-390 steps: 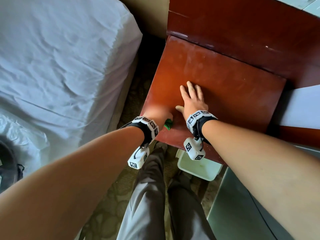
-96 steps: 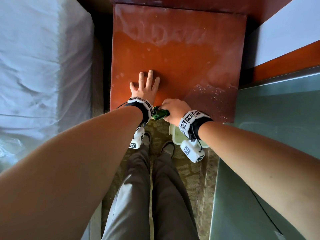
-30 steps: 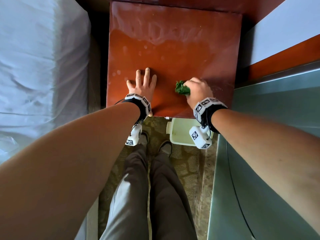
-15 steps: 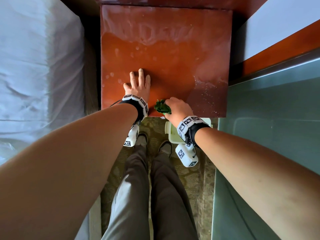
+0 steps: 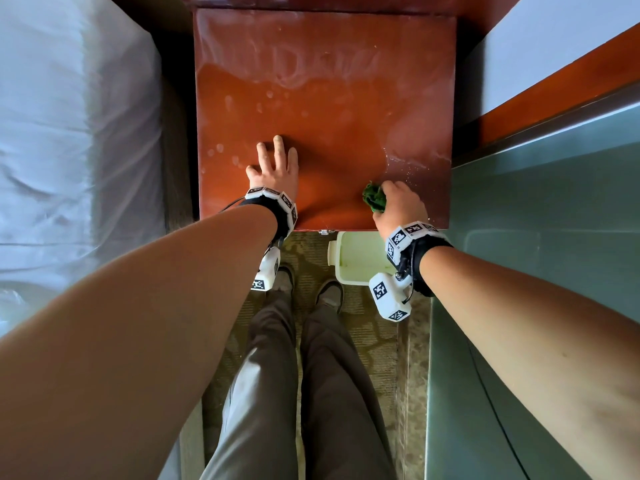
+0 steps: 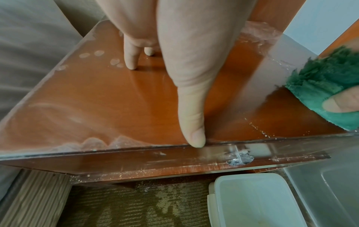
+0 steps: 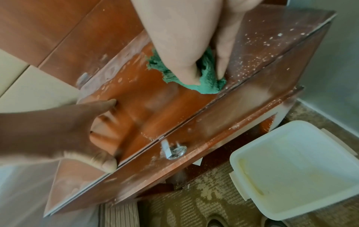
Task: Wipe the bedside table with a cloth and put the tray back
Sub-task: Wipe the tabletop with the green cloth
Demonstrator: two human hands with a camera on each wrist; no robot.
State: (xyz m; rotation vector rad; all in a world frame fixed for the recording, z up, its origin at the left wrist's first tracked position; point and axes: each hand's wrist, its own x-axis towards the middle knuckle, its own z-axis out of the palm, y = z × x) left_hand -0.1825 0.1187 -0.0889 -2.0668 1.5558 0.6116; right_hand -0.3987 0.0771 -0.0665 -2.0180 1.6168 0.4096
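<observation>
Right hand: the right hand [image 5: 398, 202] has its grip closed round a bunched green cloth [image 5: 374, 200], thumb and fingers curled over it, and presses it onto the bench near the front right corner.
Left hand: the left hand [image 5: 275, 171] lies flat on the bench top with fingers straight and spread, holding nothing; in the left wrist view its thumb [image 6: 191, 119] reaches the front edge.
Cloth: the cloth sits in contact with the wood, just behind the front edge; a frayed part sticks out from under the fingers toward the left hand.
Bench: the bench [image 5: 346, 109] is a red-brown bedside table with a glossy top. Pale hazy smears lie along its far part and right side, and small pale spots lie near the left hand's fingertips. White specks dot the front right corner.
Drawer knob: a metal knob [image 7: 176, 151] sits on the front face below the top edge; its shape is blurred and may be a round pull.
Tray: the pale, cream-coloured tray [image 5: 360, 258] lies on the patterned carpet [image 7: 194, 199] in front of the bench, below its right front corner, not on the top.
Bed: a bed with white sheets [image 5: 69, 133] stands to the left of the bench.
Person: legs in grey trousers [image 5: 294, 393] and shoes stand before the bench, just left of the tray.
</observation>
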